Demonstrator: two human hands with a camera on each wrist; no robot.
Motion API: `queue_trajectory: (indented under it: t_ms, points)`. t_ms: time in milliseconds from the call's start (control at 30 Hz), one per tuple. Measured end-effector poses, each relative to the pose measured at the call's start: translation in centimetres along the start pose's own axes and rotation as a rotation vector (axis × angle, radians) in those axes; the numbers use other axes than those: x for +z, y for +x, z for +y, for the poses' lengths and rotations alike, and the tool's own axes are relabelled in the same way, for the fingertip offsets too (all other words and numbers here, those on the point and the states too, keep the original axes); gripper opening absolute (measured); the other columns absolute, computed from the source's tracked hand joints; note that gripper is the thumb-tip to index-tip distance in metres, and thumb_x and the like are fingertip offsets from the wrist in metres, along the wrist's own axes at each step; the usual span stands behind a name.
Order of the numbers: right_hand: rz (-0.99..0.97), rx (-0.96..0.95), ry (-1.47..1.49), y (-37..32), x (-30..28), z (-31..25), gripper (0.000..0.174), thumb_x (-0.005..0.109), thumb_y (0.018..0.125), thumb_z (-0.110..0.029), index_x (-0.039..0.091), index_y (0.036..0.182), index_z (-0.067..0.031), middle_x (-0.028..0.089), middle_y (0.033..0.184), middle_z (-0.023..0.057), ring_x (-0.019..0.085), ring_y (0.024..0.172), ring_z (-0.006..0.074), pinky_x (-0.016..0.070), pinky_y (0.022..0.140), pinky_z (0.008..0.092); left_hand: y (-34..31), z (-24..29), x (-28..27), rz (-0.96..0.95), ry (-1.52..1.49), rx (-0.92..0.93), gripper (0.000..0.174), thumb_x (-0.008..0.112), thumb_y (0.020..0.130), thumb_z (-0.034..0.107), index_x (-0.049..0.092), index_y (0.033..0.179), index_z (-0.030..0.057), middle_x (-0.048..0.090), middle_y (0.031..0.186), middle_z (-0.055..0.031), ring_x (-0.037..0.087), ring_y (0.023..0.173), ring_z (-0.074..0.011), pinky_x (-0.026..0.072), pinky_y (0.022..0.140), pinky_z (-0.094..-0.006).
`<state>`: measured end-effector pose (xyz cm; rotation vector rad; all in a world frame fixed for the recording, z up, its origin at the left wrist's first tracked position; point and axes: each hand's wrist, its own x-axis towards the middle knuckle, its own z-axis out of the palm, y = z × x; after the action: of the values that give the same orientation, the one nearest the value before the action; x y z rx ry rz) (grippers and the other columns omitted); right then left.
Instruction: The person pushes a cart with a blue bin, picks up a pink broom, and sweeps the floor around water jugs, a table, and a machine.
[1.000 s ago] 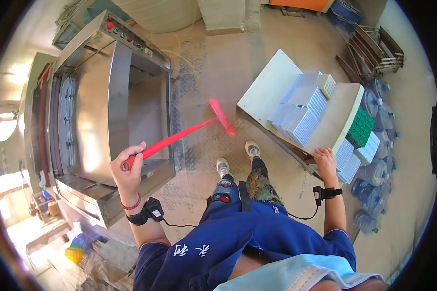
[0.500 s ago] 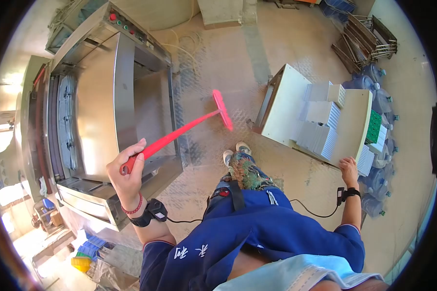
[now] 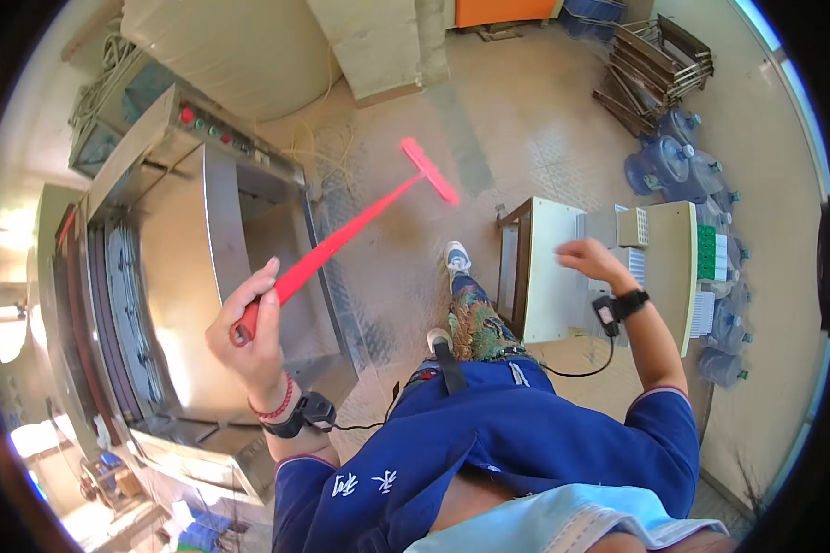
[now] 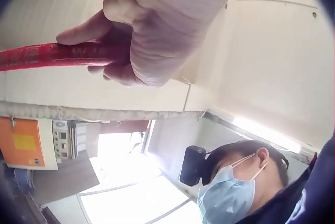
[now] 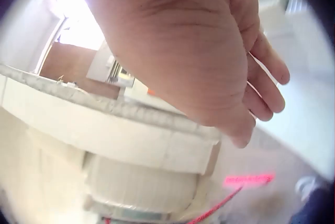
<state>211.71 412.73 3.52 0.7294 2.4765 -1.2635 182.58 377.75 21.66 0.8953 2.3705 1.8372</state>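
My left hand [image 3: 245, 332] grips the lower end of a long red squeegee-like tool [image 3: 341, 241], fingers curled round its handle [image 4: 47, 55]. The tool slants up to the right, and its red crossbar head [image 3: 428, 170] hangs in the air over the floor. My right hand [image 3: 585, 258] is lifted above the cream table [image 3: 549, 276], fingers loosely spread [image 5: 261, 77], holding nothing. The red head [image 5: 248, 180] also shows far off in the right wrist view.
A large stainless steel machine [image 3: 171, 276] with coloured buttons [image 3: 207, 129] fills the left. White gridded blocks [image 3: 629, 230] and a green one [image 3: 706, 251] lie on the table. Blue water jugs [image 3: 673, 161] and metal racks [image 3: 655, 64] stand at the right. My feet [image 3: 456, 258] stand on checker-plate floor.
My right hand has let go of the table's near edge and risen above it. The left hand has swung the red tool upward and away. My view has turned, shifting the table closer.
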Motion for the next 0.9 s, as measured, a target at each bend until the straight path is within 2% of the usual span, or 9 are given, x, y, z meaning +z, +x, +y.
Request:
queue_trajectory:
  t_ms: [67,167,267,333,367,433,567,767,900]
  points:
    - [-0.205,0.104,0.535,5.1,1.0,-4.4,0.034,0.055,0.082,-0.029,0.058,0.098,0.0008,0.062,0.084,0.0084,0.058,0.074,0.0128,0.0484,0.067,0.0257,2.5,-1.5,3.8,-0.019,-0.028,0.031,0.012,0.050,0.075,-0.008,0.057,0.085,-0.0087,0.060,0.090,-0.0214,0.059,0.087,-0.0242,0.0444,0.081,-0.0306]
    - [-0.409,0.204,1.214,12.2,3.0,-7.1,0.052,0.049,0.085,-0.039,0.044,0.114,0.0031,0.057,0.098,0.0144,0.057,0.089,0.0241,0.0471,0.078,0.0342,5.1,-3.8,11.6,-0.055,-0.093,0.019,0.015,0.054,0.074,-0.007,0.061,0.086,-0.0044,0.062,0.091,-0.0168,0.060,0.086,-0.0192,0.0454,0.078,-0.0267]
    - [-0.439,0.165,1.592,19.2,0.8,-9.6,0.051,0.045,0.086,-0.039,0.040,0.116,0.0024,0.055,0.102,0.0178,0.054,0.096,0.0291,0.0450,0.082,0.0376,8.1,-6.6,20.5,-0.181,-0.142,0.085,0.015,0.054,0.075,-0.007,0.061,0.088,-0.0045,0.061,0.096,-0.0151,0.057,0.091,-0.0182,0.0441,0.080,-0.0274]
    - [-0.250,0.020,1.941,22.8,-2.9,-10.4,0.037,0.043,0.089,-0.030,0.045,0.104,0.0032,0.056,0.092,0.0169,0.055,0.090,0.0287,0.0445,0.082,0.0396,9.8,-6.5,25.9,-0.284,-0.204,0.036,0.017,0.055,0.075,-0.007,0.060,0.091,-0.0043,0.059,0.100,-0.0157,0.055,0.098,-0.0192,0.0437,0.082,-0.0285]
    - [-0.238,0.011,1.933,25.0,-4.8,-9.5,0.037,0.043,0.089,-0.030,0.045,0.104,0.0032,0.056,0.092,0.0169,0.055,0.090,0.0287,0.0445,0.082,0.0396,10.4,-8.1,28.3,-0.349,-0.274,0.048,0.022,0.058,0.074,-0.006,0.059,0.096,-0.0035,0.057,0.104,-0.0160,0.052,0.102,-0.0199,0.0431,0.083,-0.0294]
    - [0.151,0.176,2.023,28.8,-6.6,-5.4,0.017,0.042,0.088,-0.017,0.046,0.089,-0.0002,0.053,0.075,0.0089,0.055,0.073,0.0206,0.0478,0.068,0.0336,11.7,-9.1,32.3,-0.437,-0.349,0.047,0.028,0.060,0.073,-0.005,0.057,0.101,-0.0027,0.055,0.109,-0.0163,0.050,0.106,-0.0206,0.0425,0.085,-0.0302]
    - [0.538,0.225,2.169,32.2,-12.5,5.3,0.008,0.041,0.083,-0.003,0.041,0.076,-0.0052,0.038,0.061,0.0002,0.038,0.049,0.0070,0.0352,0.040,0.0190,15.2,-10.0,36.0,-0.700,-0.217,0.011,0.054,0.065,0.069,-0.001,0.044,0.119,0.0005,0.048,0.118,-0.0141,0.046,0.111,-0.0230,0.0414,0.088,-0.0331]
    - [0.892,0.241,1.975,35.9,-20.6,19.6,0.011,0.041,0.086,-0.008,0.039,0.075,-0.0059,0.040,0.061,0.0016,0.040,0.050,0.0090,0.0389,0.042,0.0219,21.1,-22.2,34.5,-0.764,-0.067,-0.394,0.048,0.063,0.072,0.001,0.044,0.116,-0.0004,0.052,0.111,-0.0130,0.053,0.100,-0.0198,0.0459,0.081,-0.0299]
    - [1.029,0.240,1.895,33.6,-21.4,28.4,0.015,0.043,0.088,-0.015,0.036,0.087,-0.0021,0.045,0.066,0.0062,0.049,0.057,0.0173,0.0520,0.069,0.0401,20.9,-27.7,29.7,-0.733,0.021,-0.572,0.040,0.061,0.074,0.001,0.048,0.111,-0.0005,0.057,0.101,-0.0114,0.057,0.087,-0.0144,0.0471,0.075,-0.0249]
